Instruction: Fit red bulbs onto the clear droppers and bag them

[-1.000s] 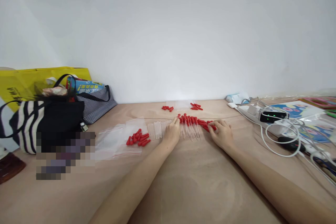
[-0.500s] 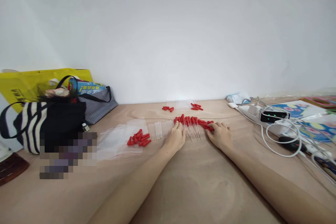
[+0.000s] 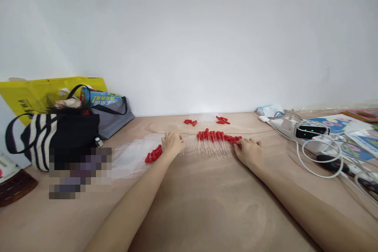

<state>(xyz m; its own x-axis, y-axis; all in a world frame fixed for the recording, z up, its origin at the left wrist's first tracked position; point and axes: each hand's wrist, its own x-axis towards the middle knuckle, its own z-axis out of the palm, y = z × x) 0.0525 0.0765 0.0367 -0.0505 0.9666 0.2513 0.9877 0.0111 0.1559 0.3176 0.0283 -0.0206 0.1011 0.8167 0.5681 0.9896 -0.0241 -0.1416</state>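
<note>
A row of clear droppers with red bulbs (image 3: 213,140) lies on the tan cloth. Bare clear tubes (image 3: 189,145) lie to its left, and a heap of loose red bulbs (image 3: 153,154) lies further left on a clear zip bag (image 3: 130,159). My left hand (image 3: 173,144) rests between the loose bulbs and the bare tubes, its fingers curled down over them; what they grip is hidden. My right hand (image 3: 249,150) lies at the right end of the dropper row, fingertips touching the red bulbs there.
Striped bags (image 3: 56,134) and a yellow bag (image 3: 35,92) stand at the left. A second small group of tubes and red bulbs (image 3: 206,119) lies by the wall. A power strip with chargers and white cables (image 3: 307,138) and printed sheets (image 3: 348,134) are on the right.
My left hand has moved left from the dropper row to the bare tubes and loose red bulbs. My right hand has stayed at the right end of the row.
</note>
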